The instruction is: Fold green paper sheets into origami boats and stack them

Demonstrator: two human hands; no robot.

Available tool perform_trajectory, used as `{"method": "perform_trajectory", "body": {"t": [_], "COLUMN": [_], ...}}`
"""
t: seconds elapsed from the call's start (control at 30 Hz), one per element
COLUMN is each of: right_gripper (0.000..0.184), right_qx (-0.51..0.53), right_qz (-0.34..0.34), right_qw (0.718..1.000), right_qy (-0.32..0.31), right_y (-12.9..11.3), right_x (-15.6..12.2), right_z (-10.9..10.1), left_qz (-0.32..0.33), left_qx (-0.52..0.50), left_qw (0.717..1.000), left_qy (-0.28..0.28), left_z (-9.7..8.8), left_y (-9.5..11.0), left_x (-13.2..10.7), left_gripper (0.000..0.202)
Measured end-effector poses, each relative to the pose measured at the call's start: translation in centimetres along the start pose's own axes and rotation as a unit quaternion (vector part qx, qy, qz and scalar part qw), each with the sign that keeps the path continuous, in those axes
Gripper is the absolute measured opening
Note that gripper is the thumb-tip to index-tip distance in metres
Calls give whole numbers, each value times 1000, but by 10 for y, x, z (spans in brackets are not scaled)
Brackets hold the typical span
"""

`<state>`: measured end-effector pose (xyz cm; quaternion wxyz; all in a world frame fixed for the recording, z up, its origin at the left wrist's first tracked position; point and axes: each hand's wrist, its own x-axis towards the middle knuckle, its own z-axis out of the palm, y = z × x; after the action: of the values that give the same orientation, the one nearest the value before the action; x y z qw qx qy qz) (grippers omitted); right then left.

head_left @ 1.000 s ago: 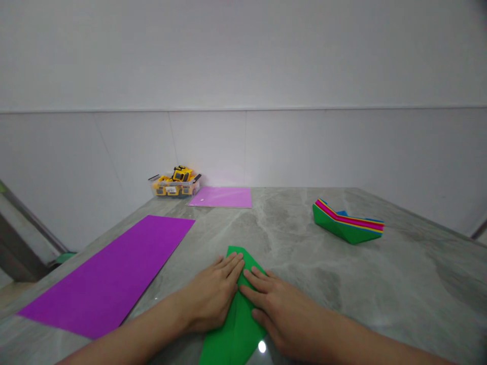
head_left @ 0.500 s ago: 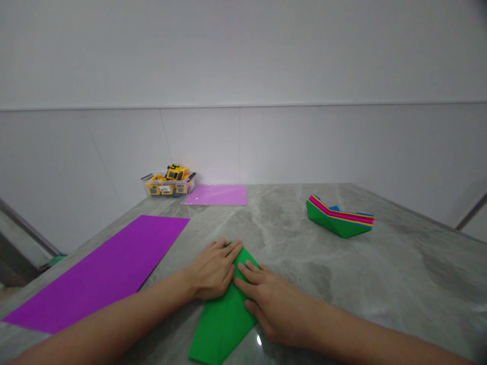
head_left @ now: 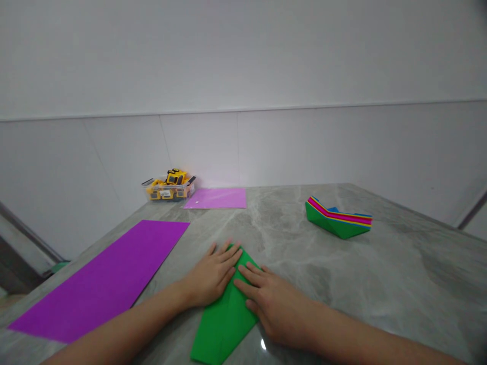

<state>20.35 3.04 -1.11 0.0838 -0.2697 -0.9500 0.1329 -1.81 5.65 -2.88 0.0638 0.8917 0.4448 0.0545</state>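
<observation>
A folded green paper with a pointed far end lies on the grey marble table just in front of me. My left hand rests flat on its left side near the tip, fingers stretched out. On the paper's right side lies my right hand, also flat, its fingertips close to those of the left hand. Both palms press down and hold nothing.
A long purple sheet lies to the left. A lighter purple sheet and a clear box of yellow toy trucks sit at the back by the wall. A stack of nested coloured paper boats stands at the right.
The green paper has turned, its near end swinging left. My left fingers have spread and reached a little farther forward; my right hand stays flat on the paper. The view shifted slightly.
</observation>
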Motion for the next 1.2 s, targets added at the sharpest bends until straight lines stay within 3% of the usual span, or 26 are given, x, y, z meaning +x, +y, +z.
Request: {"method": "perform_trajectory", "body": {"t": [0.1,0.27,0.47,0.73,1.03,1.2], "right_gripper": [48,50,53,53,54,64], "right_qx": [7,28,30,25,27,46], "right_qz": [3,5,-9,0,8,60], "right_qw": [1000,999,999,999,998,996], "right_qy": [-15,-20,-35,-43,-52,-56], "right_y": [4,7,7,8,5,-8], "right_x": [0,0,1,3,4,5], "right_z": [-1,-4,-8,-7,-10,-12], "left_qz": [57,74,94,102,51,18], "left_qx": [-23,-57,-72,-72,-138,-155], "left_qw": [998,995,992,990,985,984], "left_qy": [-11,-23,-40,-59,-90,-90], "left_z": [-3,-14,-23,-33,-39,-36], "left_y": [4,9,13,33,39,41], "left_x": [-18,-41,-49,-62,-66,-65], "left_gripper": [50,50,50,46,65,68]}}
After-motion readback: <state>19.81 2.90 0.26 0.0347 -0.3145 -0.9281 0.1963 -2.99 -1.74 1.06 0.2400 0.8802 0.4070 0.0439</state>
